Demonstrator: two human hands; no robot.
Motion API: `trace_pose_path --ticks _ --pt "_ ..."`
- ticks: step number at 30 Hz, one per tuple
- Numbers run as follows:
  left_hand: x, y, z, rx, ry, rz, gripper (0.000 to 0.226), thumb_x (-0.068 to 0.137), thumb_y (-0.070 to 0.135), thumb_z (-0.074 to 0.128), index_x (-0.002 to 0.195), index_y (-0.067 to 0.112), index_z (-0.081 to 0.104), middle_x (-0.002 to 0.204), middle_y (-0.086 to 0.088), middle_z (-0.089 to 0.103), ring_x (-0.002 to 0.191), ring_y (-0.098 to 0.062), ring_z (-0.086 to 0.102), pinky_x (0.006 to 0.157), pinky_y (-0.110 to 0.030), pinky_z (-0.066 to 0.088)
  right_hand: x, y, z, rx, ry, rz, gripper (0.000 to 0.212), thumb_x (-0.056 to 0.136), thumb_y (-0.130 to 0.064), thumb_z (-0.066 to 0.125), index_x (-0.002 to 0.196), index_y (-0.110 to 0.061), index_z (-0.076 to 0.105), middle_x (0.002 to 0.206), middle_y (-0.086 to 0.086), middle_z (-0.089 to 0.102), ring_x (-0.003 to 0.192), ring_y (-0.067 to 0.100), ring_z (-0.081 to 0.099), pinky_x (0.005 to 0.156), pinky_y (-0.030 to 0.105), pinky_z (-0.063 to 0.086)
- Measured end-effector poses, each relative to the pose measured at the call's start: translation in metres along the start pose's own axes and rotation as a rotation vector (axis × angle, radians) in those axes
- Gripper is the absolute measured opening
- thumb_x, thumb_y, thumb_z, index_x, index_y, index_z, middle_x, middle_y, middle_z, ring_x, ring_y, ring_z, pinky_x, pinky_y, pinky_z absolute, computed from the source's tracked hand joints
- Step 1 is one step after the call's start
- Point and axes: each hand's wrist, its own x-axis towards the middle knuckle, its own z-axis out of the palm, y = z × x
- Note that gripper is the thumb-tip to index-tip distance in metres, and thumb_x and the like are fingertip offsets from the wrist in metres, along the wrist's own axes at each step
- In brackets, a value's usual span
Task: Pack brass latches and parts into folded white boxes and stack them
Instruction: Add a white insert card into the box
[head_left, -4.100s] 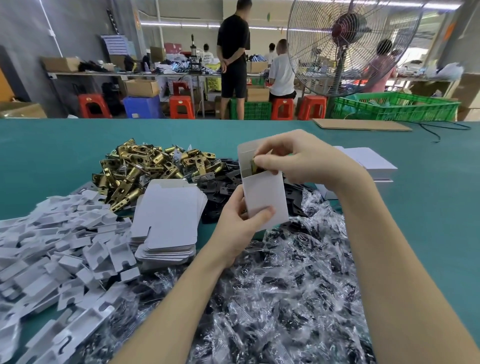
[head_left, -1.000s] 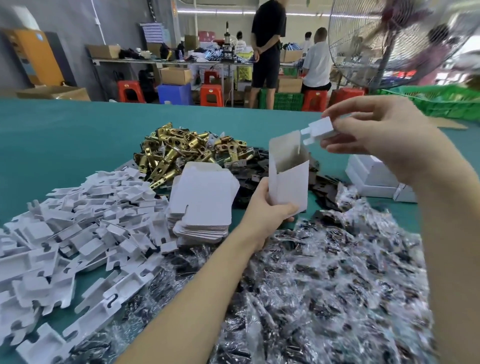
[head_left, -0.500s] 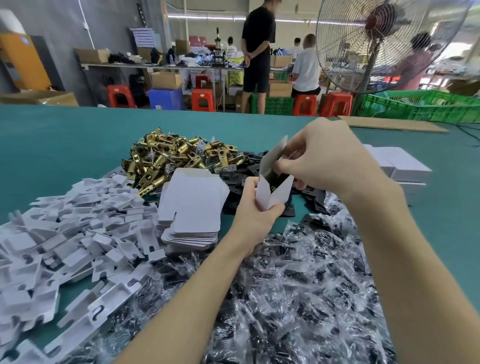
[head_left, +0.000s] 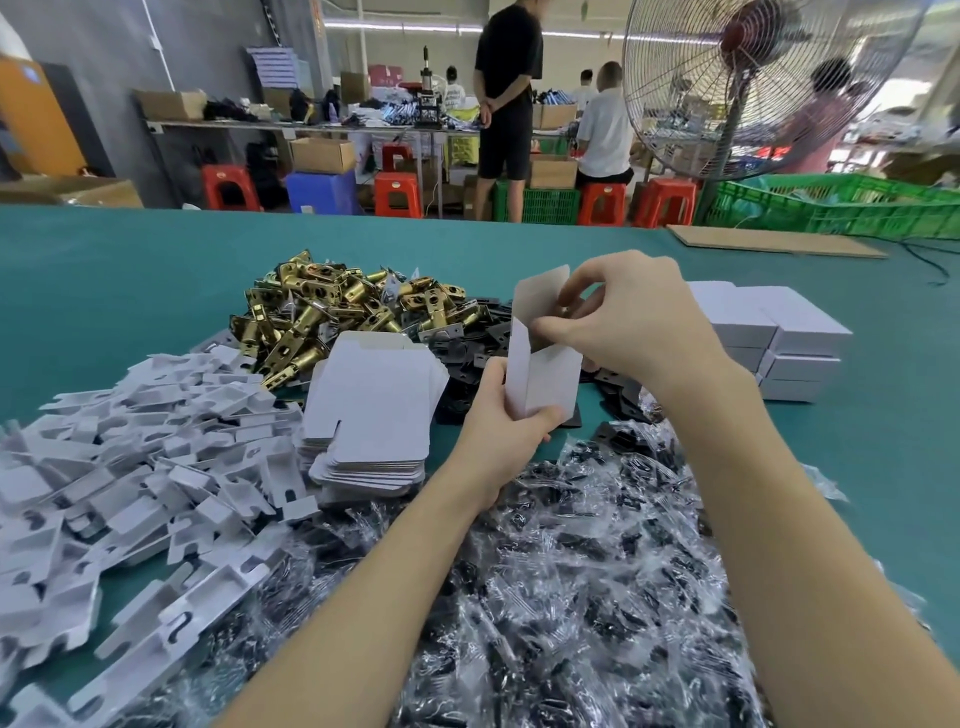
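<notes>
**A:** Where are the hands and what do they hold?

**B:** Both are raised above a green table. The left hand grips the lower part of a small white box, fingers curled round its bottom end, holding it upright with the open end up. The right hand is at the box's open top, fingers bent and pinching at the flaps; whether anything sits between the fingertips cannot be told.

**A:** Where are the parts?

**B:** A heap of brass latches lies farther back on the table, left of the box. Just beside it, behind the hands, is a spread of black plates. Flat white box blanks sit in a stack just left of the left hand. Farther left is a wide pile of white card inserts. Near the camera, under both forearms, lies a mass of clear plastic bags with dark pieces inside.

**A:** Any finished boxes?

**B:** Yes, closed white boxes are stacked on the table to the right of the right hand.

**A:** And behind?

**B:** A large standing fan, a green crate, red stools, and people at workbenches.
</notes>
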Motion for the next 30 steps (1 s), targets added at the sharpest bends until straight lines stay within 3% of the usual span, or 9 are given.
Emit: trace_pose_path --ticks 3,6,9,12,15,17,21,26,30 --pt "0.001 -0.001 0.000 -0.045 0.032 -0.015 0.042 0.090 0.009 0.072 0.107 0.040 0.050 0.113 0.005 0.063 0.094 -0.011 0.065 0.082 -0.037 0.063 0.003 0.007 0.004 0.233 0.100 0.001 0.018 0.082 -0.043 0.077 0.085 -0.026 0.073 0.069 -0.009 0.072 0.050 0.004 0.067 0.057 0.018 0.055" --pt "0.003 0.000 0.000 -0.130 0.107 -0.047 0.045 0.090 0.009 0.073 0.108 0.043 0.049 0.117 0.005 0.064 0.101 -0.012 0.065 0.073 -0.026 0.061 0.010 0.028 0.015 0.326 0.207 0.091 0.016 0.092 -0.037 0.064 0.087 -0.024 0.071 0.072 -0.004 0.074 0.060 0.013 0.072 0.072 0.035 0.061" --pt "0.007 -0.001 -0.001 -0.183 0.166 -0.077 0.045 0.089 0.009 0.074 0.115 0.035 0.048 0.120 0.003 0.063 0.105 -0.016 0.066 0.074 -0.028 0.061 0.009 0.057 0.034 0.045 -0.109 0.149 0.011 0.092 -0.028 0.062 0.097 -0.031 0.071 0.095 -0.006 0.074 0.089 0.017 0.069 0.089 0.035 0.058" --pt "0.008 -0.001 -0.001 -0.202 0.202 -0.089 0.050 0.089 0.008 0.074 0.125 0.029 0.046 0.121 0.003 0.062 0.107 -0.019 0.067 0.071 -0.028 0.061 0.003 0.070 0.056 -0.131 -0.434 0.064 0.039 0.087 -0.027 0.066 0.126 -0.032 0.067 0.126 0.002 0.067 0.116 0.022 0.062 0.097 0.031 0.049" --pt "0.009 0.000 -0.002 -0.226 0.220 -0.110 0.052 0.089 0.007 0.073 0.128 0.026 0.046 0.123 0.002 0.061 0.108 -0.020 0.067 0.070 -0.028 0.062 0.000 0.072 0.070 -0.220 -0.538 0.021 0.058 0.085 -0.034 0.067 0.141 -0.033 0.055 0.132 0.010 0.057 0.123 0.029 0.054 0.102 0.038 0.046" --pt "0.009 0.000 -0.002 -0.229 0.224 -0.120 0.051 0.089 0.007 0.073 0.128 0.025 0.046 0.124 0.002 0.061 0.108 -0.020 0.067 0.070 -0.028 0.062 0.002 0.076 0.072 -0.209 -0.513 0.029 0.054 0.083 -0.035 0.068 0.136 -0.031 0.058 0.125 0.007 0.057 0.119 0.027 0.055 0.098 0.038 0.047" --pt "0.009 0.001 -0.001 -0.264 0.245 -0.137 0.047 0.090 0.007 0.072 0.127 0.021 0.047 0.123 -0.001 0.061 0.106 -0.022 0.068 0.067 -0.027 0.061 0.004 0.083 0.072 -0.213 -0.436 0.029 0.031 0.077 -0.041 0.075 0.102 -0.027 0.066 0.104 -0.001 0.057 0.104 0.022 0.058 0.090 0.035 0.049" --pt "0.011 0.001 -0.002 -0.315 0.262 -0.162 0.044 0.090 0.007 0.071 0.127 0.018 0.049 0.120 -0.001 0.062 0.100 -0.020 0.070 0.064 -0.026 0.060 0.007 0.083 0.070 -0.281 -0.476 0.034 0.033 0.074 -0.055 0.076 0.087 -0.029 0.061 0.090 -0.010 0.045 0.089 0.017 0.054 0.086 0.034 0.050" --pt "0.012 0.000 -0.002 -0.314 0.257 -0.167 0.045 0.090 0.008 0.072 0.127 0.019 0.049 0.120 -0.002 0.062 0.101 -0.022 0.070 0.065 -0.027 0.060 0.007 0.083 0.068 -0.240 -0.468 0.044 0.031 0.075 -0.047 0.080 0.067 -0.026 0.060 0.073 -0.007 0.054 0.067 0.015 0.051 0.067 0.030 0.043"
